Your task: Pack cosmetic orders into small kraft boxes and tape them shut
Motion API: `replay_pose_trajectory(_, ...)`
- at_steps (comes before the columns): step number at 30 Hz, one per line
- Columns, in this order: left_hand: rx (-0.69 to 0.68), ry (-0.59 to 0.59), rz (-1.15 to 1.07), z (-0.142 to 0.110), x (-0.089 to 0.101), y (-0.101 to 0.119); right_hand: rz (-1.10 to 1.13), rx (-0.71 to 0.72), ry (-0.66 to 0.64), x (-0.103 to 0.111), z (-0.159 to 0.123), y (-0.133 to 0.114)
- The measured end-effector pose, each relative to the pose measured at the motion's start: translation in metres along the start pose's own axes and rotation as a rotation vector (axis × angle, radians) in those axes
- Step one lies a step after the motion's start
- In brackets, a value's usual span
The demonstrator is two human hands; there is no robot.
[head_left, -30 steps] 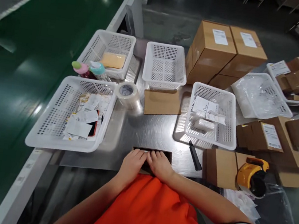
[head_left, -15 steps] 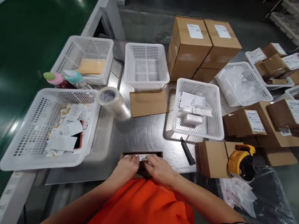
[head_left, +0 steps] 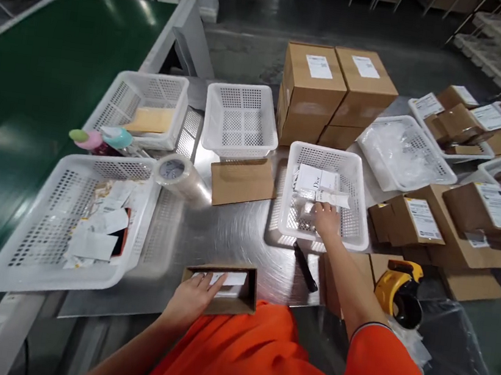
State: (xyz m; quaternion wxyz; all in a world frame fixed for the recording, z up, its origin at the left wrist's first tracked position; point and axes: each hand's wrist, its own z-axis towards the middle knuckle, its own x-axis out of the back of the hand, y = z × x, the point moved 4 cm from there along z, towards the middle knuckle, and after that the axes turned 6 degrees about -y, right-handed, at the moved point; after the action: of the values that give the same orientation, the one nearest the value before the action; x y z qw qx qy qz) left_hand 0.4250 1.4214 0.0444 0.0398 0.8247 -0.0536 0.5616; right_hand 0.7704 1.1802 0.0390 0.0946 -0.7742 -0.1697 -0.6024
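A small open cardboard box (head_left: 236,299) with white items inside sits at the near edge of the steel table. My left hand (head_left: 192,297) rests on its left side, fingers laid over the white contents. My right hand (head_left: 327,219) reaches into a white perforated basket (head_left: 363,227) holding a white Dior carton (head_left: 314,177) and small white packets. Its fingers curl down onto a small white packet; whether they grip it I cannot make out.
A black knife (head_left: 304,267) lies by the basket. A yellow tape dispenser (head_left: 396,290) sits on flat cartons at right. A clear tape roll (head_left: 174,171), a flat cardboard (head_left: 241,180), more white baskets (head_left: 238,118), stacked boxes (head_left: 332,93) and a green conveyor (head_left: 22,96) surround the table.
My right hand left the small box and reached forward into the basket at right. My left hand stayed on the box. The view shifted slightly.
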Motion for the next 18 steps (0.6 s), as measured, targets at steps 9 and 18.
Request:
replay_pose_trajectory(9,0.028,-0.215,-0.046,0.028,0.035,-0.002,0.454,0.155,0.149,0.003,0.003,0.016)
replay_pose_trajectory(18,0.036,-0.187,-0.154,0.035,0.044,-0.015,1.563,0.299,0.014,0.066,-0.128,-0.008)
